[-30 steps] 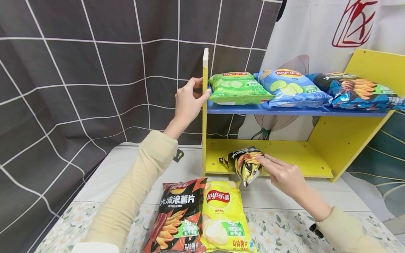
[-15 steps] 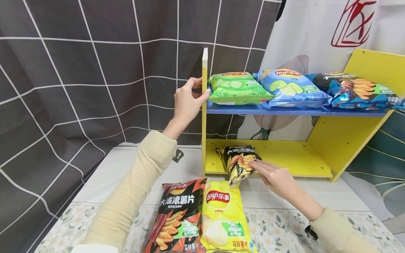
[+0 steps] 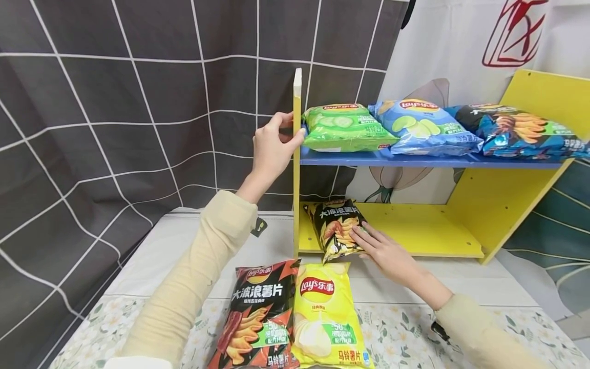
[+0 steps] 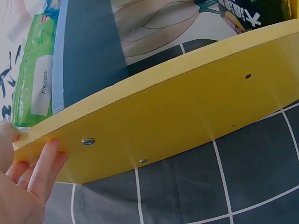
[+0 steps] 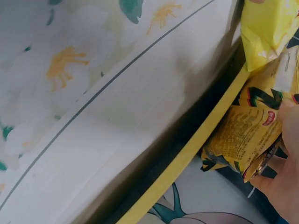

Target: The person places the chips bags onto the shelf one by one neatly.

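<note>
My left hand [image 3: 275,148] grips the upper front edge of the yellow side panel [image 3: 297,179] of a two-tier shelf. In the left wrist view, its fingers [image 4: 44,170] lie against the panel's outer face. My right hand [image 3: 384,253] holds a black and gold bag of potato chips [image 3: 335,225] by its right side. That bag leans back at the left end of the lower yellow board [image 3: 405,225], its bottom by the front edge. In the right wrist view the chip bag's yellow back [image 5: 247,135] shows, with my right hand [image 5: 282,158] around its edge.
On the blue upper board [image 3: 428,161] lie a green chip bag [image 3: 348,128], a light blue one [image 3: 426,128] and a dark blue one [image 3: 521,130]. Before the shelf, a black-red bag [image 3: 260,312] and a yellow bag [image 3: 324,318] lie side by side on the floral cloth [image 3: 415,333].
My right hand has moved left and slightly up with the black chip bag, which now stands straighter beside the left panel. My left hand keeps its place.
</note>
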`<state>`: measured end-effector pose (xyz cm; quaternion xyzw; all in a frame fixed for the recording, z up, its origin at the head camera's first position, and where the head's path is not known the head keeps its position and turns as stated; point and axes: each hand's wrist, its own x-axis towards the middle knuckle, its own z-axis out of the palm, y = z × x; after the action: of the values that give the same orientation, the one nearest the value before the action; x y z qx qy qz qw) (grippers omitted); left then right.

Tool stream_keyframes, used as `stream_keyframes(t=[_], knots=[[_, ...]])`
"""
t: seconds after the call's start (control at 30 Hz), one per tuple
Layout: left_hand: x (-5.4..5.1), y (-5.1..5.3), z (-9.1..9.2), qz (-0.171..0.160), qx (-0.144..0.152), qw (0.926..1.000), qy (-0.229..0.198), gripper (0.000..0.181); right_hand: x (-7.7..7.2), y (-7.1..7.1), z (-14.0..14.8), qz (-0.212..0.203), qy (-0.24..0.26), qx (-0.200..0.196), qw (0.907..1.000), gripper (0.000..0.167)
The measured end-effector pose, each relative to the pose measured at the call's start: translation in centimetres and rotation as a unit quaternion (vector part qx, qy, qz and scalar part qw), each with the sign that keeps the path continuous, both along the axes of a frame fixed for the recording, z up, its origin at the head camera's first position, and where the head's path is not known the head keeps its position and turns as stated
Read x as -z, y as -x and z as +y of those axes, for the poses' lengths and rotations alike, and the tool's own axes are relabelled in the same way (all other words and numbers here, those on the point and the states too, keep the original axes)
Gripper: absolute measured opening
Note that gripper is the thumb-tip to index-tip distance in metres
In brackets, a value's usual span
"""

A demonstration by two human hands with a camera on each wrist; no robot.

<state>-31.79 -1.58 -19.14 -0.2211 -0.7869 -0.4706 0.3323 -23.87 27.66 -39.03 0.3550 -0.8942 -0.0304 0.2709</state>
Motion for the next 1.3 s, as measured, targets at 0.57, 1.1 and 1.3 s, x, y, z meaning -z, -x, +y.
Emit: stream_keyframes(t=[0.57,1.1,1.3], knots=[[-0.1,-0.3,0.0,-0.001,0.001,1.0000,0.001,0.036,1.2,1.7,-1.5,-0.076,-0.012,0.032,0.9965,0.066],[-0.1,-0.2,0.0,-0.002,0.002,1.0000,-0.001,0.037,1.3,2.8,-2.9,-0.111,0.002,0.032,0.9933,0.076],[-0.1,-0.3,0.0,-0.003,-0.001,1.0000,0.002,0.037,1.0,2.8,-3.2,-0.137,0.014,0.039,0.9898,0.078]])
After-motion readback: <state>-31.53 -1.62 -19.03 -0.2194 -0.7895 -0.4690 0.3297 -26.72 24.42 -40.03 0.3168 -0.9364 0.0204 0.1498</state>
